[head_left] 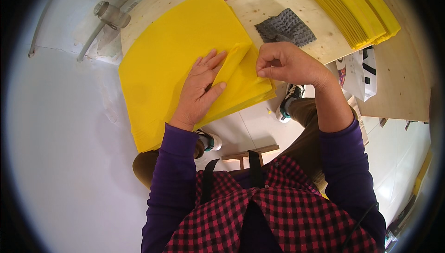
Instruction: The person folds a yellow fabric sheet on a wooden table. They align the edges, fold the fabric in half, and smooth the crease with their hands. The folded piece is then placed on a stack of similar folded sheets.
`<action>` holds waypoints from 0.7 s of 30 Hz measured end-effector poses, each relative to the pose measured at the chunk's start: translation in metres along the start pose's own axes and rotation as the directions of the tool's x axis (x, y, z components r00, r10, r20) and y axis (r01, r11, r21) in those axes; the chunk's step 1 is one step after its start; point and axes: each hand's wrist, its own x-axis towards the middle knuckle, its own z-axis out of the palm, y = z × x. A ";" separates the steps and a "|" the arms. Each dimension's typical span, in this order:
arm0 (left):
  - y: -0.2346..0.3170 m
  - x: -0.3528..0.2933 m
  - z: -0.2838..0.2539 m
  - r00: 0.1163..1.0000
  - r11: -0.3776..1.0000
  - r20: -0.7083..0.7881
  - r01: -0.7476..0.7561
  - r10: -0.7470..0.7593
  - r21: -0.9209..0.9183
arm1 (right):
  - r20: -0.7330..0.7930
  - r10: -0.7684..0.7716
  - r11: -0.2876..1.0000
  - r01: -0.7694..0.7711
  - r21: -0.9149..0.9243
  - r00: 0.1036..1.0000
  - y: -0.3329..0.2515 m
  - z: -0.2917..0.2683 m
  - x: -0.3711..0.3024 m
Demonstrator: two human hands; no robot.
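We wear purple sleeves (174, 169), a red-and-black checked apron (301, 206) with black straps (255, 167), brown trousers (302, 130), and dark shoes (208, 140) with white soles and touches of green. A thin black cord (363, 220) crosses our right sleeve (343, 160).

R hand (288, 65): cloth (286, 27) fwd, gap R, ht unclear

Both my hands at yellow sheet stack (171, 63).
My left hand (198, 85) flat on it beside raised fold (234, 61); my right hand (288, 65), fingertips pinched, by its right edge. Grey cloth (285, 27) right of stack, yellow pile (347, 7) farther right.
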 end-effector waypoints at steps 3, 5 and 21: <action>0.000 0.001 0.000 1.000 1.000 0.004 -0.002 0.002 0.008 | 0.019 0.022 1.000 -0.021 -0.013 1.000 -0.002 -0.001 0.000; 0.001 0.001 0.000 1.000 1.000 0.001 -0.004 0.004 0.010 | 0.016 0.015 1.000 -0.015 -0.018 1.000 -0.002 -0.001 0.000; -0.002 0.000 -0.001 1.000 0.999 0.018 -0.019 0.018 0.026 | -0.212 -0.281 0.955 0.250 -0.162 0.936 -0.005 0.011 0.012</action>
